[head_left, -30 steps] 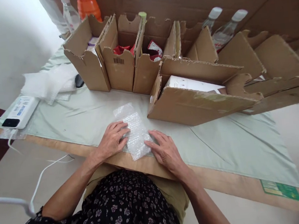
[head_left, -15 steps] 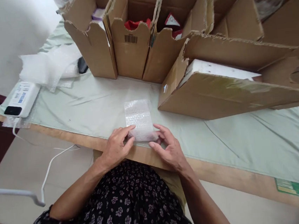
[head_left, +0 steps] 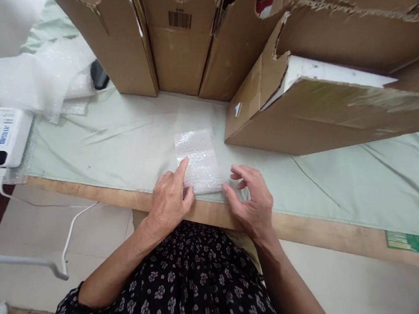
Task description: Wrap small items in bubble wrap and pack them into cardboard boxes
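A small clear sheet or pouch of bubble wrap (head_left: 200, 160) lies flat on the pale green cloth near the table's front edge. At its lower left side is my left hand (head_left: 170, 193), index finger stretched out over the wrap and thumb by its lower corner. My right hand (head_left: 252, 197) is just off the lower right corner, its fingers curved and the thumb apart from them, with nothing between. Whether the right thumb tip touches the wrap I cannot tell.
Cardboard bins (head_left: 184, 51) stand in a row at the back, and a lower box (head_left: 324, 116) holding white sheets is at the right. On the left are loose bubble wrap (head_left: 39, 77), a black object (head_left: 98, 75) and a white device (head_left: 5, 137) with a cable. A green card (head_left: 409, 242) lies at the front right edge.
My right hand has moved off the bubble wrap to the right. The left index finger has straightened and reaches farther over the wrap. The camera view has shifted somewhat.
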